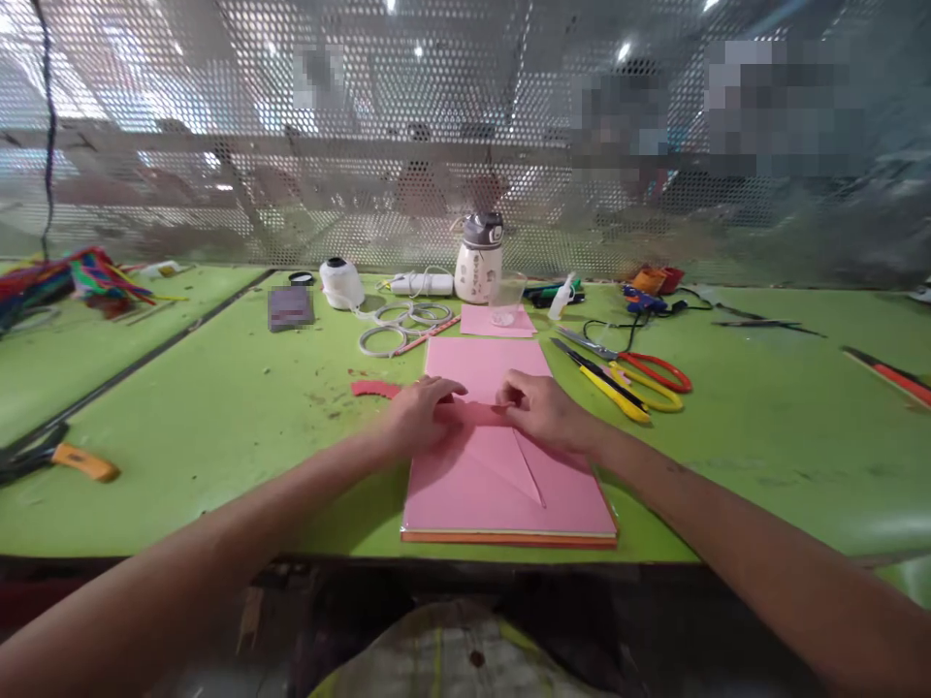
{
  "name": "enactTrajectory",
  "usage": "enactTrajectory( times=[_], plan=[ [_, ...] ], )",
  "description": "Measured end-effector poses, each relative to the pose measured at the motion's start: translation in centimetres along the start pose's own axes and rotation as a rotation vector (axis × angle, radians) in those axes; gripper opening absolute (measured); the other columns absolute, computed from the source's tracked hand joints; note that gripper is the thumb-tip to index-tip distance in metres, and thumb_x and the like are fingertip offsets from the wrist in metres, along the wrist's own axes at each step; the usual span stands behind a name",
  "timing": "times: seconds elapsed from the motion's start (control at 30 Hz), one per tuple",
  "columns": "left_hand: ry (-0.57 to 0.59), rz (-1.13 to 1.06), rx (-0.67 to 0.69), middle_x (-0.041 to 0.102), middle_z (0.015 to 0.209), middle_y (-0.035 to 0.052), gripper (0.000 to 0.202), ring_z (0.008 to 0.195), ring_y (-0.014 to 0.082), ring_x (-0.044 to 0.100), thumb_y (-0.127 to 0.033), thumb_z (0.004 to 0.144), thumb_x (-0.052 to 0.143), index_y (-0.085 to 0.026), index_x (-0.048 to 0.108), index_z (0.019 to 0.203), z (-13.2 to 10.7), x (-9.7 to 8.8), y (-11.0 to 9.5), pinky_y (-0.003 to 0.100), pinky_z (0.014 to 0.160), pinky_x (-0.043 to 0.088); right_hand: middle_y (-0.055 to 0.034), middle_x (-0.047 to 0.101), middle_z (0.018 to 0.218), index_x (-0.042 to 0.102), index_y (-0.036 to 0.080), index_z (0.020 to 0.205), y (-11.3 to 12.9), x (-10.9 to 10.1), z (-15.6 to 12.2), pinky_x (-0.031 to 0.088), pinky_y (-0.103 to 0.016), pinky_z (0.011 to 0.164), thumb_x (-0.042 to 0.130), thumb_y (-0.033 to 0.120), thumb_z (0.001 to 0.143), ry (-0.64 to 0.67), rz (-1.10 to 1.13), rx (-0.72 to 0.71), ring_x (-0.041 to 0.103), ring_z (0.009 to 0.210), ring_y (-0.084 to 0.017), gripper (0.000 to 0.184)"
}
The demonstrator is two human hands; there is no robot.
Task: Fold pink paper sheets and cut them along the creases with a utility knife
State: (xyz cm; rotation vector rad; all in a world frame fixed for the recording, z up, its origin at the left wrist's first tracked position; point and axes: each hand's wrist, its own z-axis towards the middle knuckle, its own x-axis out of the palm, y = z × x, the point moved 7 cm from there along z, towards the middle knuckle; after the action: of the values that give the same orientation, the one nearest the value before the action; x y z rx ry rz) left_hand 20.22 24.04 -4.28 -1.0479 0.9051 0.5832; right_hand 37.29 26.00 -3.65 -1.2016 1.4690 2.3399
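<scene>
A red paper strip [476,415] lies crosswise over a stack of pink paper sheets [509,494]. My left hand [426,412] holds the left part of the strip, thumb and fingers closed around it and slightly blurred. With curled fingers, my right hand [545,409] pinches the strip's right end. Below the strip, a folded pink paper piece [520,465] with a pointed corner rests on the stack. Another bit of red paper [375,389] with a scalloped edge shows left of my left hand; whether it joins the strip is hidden.
Right of the stack lie a yellow cutter [615,393] and red-handled scissors [655,368]. Behind are a bottle [480,262], a clear cup [504,305], a glue bottle [561,298] and white rings [383,339]. Orange-handled pliers [83,461] lie left. A perforated metal screen [240,165] closes the back.
</scene>
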Motion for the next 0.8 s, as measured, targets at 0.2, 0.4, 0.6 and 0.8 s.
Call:
enactTrajectory(
  times=[0.2, 0.4, 0.6, 0.8],
  plan=[
    [0.036, -0.049, -0.042, 0.063, 0.075, 0.0001, 0.006, 0.071, 0.0154, 0.058, -0.017, 0.068, 0.069, -0.018, 0.065, 0.073, 0.0, -0.3, 0.1, 0.024, 0.067, 0.045, 0.0021, 0.063, 0.077, 0.059, 0.017, 0.114, -1.1, -0.8, -0.3, 0.046, -0.027, 0.065, 0.067, 0.027, 0.076, 0.0, 0.038, 0.121, 0.056, 0.066, -0.014, 0.04],
    [0.042, -0.091, -0.111, 0.065, 0.076, -0.0015, 0.02, 0.068, 0.0149, 0.057, -0.026, 0.069, 0.068, -0.02, 0.068, 0.089, 0.1, -0.8, -0.1, 0.024, 0.063, 0.041, 0.0002, 0.064, 0.063, 0.065, 0.018, 0.066, -1.5, -1.1, 0.2, 0.041, -0.027, 0.058, 0.071, 0.032, 0.072, 0.099, -0.029, 0.229, 0.056, 0.061, -0.015, 0.016],
    [0.066, -0.134, -0.136, 0.061, 0.069, -0.0026, 0.014, 0.065, 0.0138, 0.054, -0.031, 0.067, 0.07, -0.02, 0.063, 0.072, 0.3, -0.7, 0.1, 0.023, 0.059, 0.037, 0.0037, 0.053, 0.051, 0.054, 0.02, 0.051, -1.0, -0.6, 0.3, 0.032, -0.027, 0.052, 0.073, 0.029, 0.068, 0.087, -0.061, 0.256, 0.045, 0.052, -0.012, 0.027],
    [0.078, -0.209, -0.142, 0.056, 0.065, -0.0036, 0.024, 0.062, 0.0115, 0.052, -0.036, 0.069, 0.069, -0.018, 0.056, 0.06, 0.4, -0.3, 0.6, 0.022, 0.058, 0.036, 0.0042, 0.049, 0.049, 0.051, 0.02, 0.049, -0.8, -0.4, -0.3, 0.029, -0.027, 0.053, 0.07, 0.027, 0.068, 0.067, -0.005, 0.246, 0.042, 0.053, -0.011, 0.028]
  ],
)
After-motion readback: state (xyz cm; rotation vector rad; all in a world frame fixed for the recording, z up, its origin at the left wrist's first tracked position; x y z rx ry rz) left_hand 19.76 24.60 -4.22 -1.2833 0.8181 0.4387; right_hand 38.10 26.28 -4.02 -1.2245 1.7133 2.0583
